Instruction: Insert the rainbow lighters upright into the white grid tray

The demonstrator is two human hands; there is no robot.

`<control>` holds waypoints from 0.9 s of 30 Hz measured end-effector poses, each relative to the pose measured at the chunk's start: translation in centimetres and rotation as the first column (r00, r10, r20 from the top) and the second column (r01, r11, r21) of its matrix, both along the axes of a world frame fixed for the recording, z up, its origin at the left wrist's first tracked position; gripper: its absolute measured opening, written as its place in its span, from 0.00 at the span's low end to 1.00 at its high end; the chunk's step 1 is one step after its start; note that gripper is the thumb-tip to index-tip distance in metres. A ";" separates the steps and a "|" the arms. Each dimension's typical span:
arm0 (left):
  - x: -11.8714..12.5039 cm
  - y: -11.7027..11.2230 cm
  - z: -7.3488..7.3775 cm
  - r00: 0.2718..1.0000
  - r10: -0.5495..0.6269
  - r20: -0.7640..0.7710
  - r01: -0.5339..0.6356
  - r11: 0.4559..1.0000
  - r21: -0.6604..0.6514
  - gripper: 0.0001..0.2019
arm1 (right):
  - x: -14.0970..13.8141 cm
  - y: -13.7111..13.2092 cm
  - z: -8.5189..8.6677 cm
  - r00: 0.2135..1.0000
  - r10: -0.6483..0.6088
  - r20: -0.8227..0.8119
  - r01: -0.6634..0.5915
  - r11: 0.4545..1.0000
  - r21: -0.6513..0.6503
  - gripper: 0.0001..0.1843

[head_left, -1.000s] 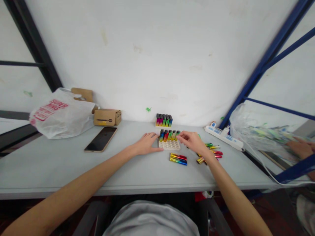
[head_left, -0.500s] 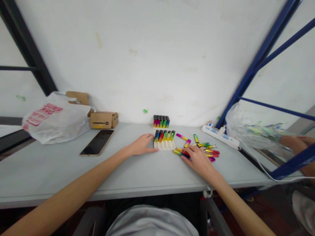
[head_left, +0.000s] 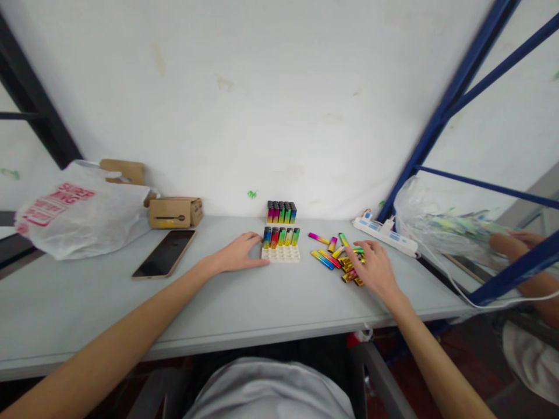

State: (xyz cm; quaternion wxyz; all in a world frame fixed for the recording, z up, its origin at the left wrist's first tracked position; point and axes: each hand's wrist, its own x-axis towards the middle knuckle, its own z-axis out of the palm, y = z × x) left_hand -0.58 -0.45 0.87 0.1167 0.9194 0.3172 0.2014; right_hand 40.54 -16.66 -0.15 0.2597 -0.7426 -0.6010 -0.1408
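A white rack with round holes [head_left: 280, 255] stands on the table, with one row of upright lighters [head_left: 282, 237] in blue, red, green and yellow along its back. My left hand [head_left: 240, 252] rests at the rack's left side, thumb and fingers apart, the thumb at the front corner. Farther right, my right hand [head_left: 374, 265] lies over the right part of a pile of loose shiny lighters [head_left: 334, 256], fingers spread. Its palm hides some of them, and I see no lighter held between the fingers.
Behind the rack, a full block of lighters [head_left: 282, 213] stands by the wall. On the left are a phone [head_left: 165, 254], a cardboard box [head_left: 174, 213] and a white plastic bag [head_left: 87, 215]. A power strip [head_left: 386, 235] and a blue metal frame [head_left: 430, 131] are on the right.
My right hand has moved right over the pile, and the loose lighters have shifted closer together. My left hand stays beside the rack. The whole view has turned slightly.
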 end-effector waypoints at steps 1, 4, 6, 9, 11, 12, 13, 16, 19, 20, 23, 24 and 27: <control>0.0 0.0 0.0 1.000 0.001 -0.005 -0.001 1.000 0.001 0.38 | 0.7 -0.2 -0.2 0.999 -0.035 0.004 0.035 0.999 -0.027 0.33; 0.1 0.0 -0.1 1.000 0.008 -0.015 -0.008 1.000 0.000 0.38 | 1.4 -0.1 -1.3 0.995 -0.094 0.025 0.097 0.978 -0.185 0.34; 0.0 0.0 -0.1 1.000 0.007 -0.014 -0.007 1.000 0.004 0.38 | 0.7 0.7 -2.1 0.996 -0.082 0.039 0.090 0.962 -0.256 0.34; 0.0 0.0 -0.2 1.000 0.002 -0.009 -0.002 1.000 0.013 0.36 | -0.9 2.3 -2.7 0.998 -0.041 0.045 0.052 0.964 -0.261 0.34; -0.1 0.0 -0.2 1.000 0.003 -0.006 -0.003 1.000 0.013 0.36 | -1.4 3.6 -2.5 1.000 0.014 0.017 -0.010 0.967 -0.256 0.32; -0.1 0.0 -0.3 1.000 0.003 -0.004 -0.003 1.000 0.012 0.35 | -1.2 4.2 -2.2 0.998 0.057 0.000 -0.055 0.968 -0.246 0.30; -0.1 0.0 -0.3 1.000 0.002 -0.002 -0.002 1.000 0.011 0.35 | -0.7 4.9 -1.7 0.995 0.098 -0.013 -0.098 0.970 -0.223 0.29; -0.1 0.0 -0.3 1.000 -0.002 0.002 0.002 1.000 0.006 0.35 | 1.5 7.0 0.4 0.996 0.082 -0.025 -0.084 0.990 -0.114 0.31; 0.0 -0.1 -0.3 1.000 0.007 0.001 -0.007 1.000 0.006 0.36 | 3.1 9.0 2.1 0.989 -0.137 -0.054 0.123 0.968 -0.217 0.32; 0.0 -0.1 -0.3 1.000 0.009 -0.001 -0.009 1.000 0.004 0.36 | 3.1 9.7 2.3 0.978 -0.198 -0.066 0.171 0.941 -0.292 0.32; 0.0 0.0 -0.3 1.000 0.011 -0.008 -0.011 1.000 -0.010 0.37 | 1.8 11.2 2.1 0.962 -0.262 -0.075 0.206 0.880 -0.428 0.31; 0.0 0.0 -0.3 1.000 0.010 -0.009 -0.010 1.000 -0.014 0.37 | 1.2 11.5 1.8 0.966 -0.249 -0.067 0.194 0.874 -0.445 0.31; 0.0 0.0 -0.3 1.000 0.010 -0.017 -0.010 1.000 -0.021 0.38 | -0.2 12.2 1.3 0.986 -0.167 -0.027 0.136 0.879 -0.458 0.26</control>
